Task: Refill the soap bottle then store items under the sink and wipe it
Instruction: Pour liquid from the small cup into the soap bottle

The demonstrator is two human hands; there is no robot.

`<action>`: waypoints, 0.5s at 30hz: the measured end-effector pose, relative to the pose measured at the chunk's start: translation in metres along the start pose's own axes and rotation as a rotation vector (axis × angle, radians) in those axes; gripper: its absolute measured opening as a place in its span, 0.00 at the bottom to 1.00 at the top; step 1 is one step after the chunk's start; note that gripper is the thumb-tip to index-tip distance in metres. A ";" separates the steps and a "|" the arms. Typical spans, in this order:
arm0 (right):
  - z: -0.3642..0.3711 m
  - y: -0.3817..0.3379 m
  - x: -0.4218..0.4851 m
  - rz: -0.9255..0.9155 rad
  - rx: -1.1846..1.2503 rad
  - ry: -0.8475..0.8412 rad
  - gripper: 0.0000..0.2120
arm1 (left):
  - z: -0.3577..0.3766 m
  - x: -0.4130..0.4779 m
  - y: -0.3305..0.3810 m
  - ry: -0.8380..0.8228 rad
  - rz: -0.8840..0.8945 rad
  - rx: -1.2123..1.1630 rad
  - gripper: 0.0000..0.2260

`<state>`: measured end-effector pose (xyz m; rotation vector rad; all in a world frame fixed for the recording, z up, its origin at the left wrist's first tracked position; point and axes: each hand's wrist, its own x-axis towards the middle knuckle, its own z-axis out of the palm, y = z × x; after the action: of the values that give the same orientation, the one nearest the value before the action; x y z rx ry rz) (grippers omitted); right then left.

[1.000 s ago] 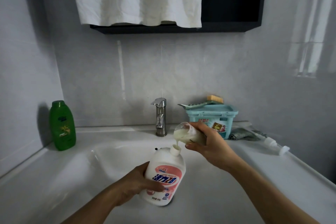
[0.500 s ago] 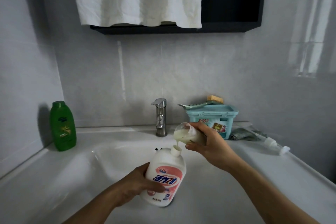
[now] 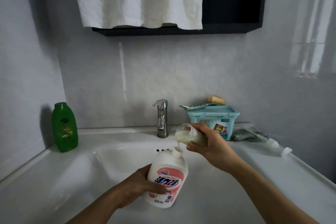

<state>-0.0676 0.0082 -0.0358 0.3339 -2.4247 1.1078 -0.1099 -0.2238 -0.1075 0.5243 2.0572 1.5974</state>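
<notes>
Pouring from tilted cup [image 3: 184, 132] gripped in right hand [image 3: 211, 144] into soap bottle [image 3: 169, 174] clasped by left hand [image 3: 134, 187] just below; storing, wiping pending.

Your white, pink-labelled soap bottle [image 3: 167, 178] stands lower centre of the frame, leaning right, its neck uncapped. Just above it, your clear cup [image 3: 187, 135] is tipped over, a thin creamy stream running into the neck.
</notes>
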 end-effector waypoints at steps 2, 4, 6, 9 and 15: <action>0.001 0.000 0.000 0.002 -0.004 0.003 0.26 | 0.000 0.000 0.000 0.004 -0.002 0.000 0.27; 0.001 0.000 0.000 0.011 -0.007 0.003 0.26 | 0.001 0.000 0.000 0.009 -0.001 -0.007 0.27; 0.000 0.000 0.000 0.016 -0.001 -0.002 0.26 | 0.002 0.000 0.001 0.008 0.005 -0.017 0.28; 0.000 0.000 0.000 0.019 0.007 -0.004 0.25 | 0.002 -0.001 0.001 0.008 0.011 -0.021 0.28; 0.000 -0.002 -0.002 0.014 0.020 -0.006 0.25 | 0.003 -0.002 0.002 -0.008 -0.011 -0.003 0.26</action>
<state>-0.0655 0.0073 -0.0352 0.3277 -2.4264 1.1395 -0.1065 -0.2218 -0.1059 0.5163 2.0485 1.5888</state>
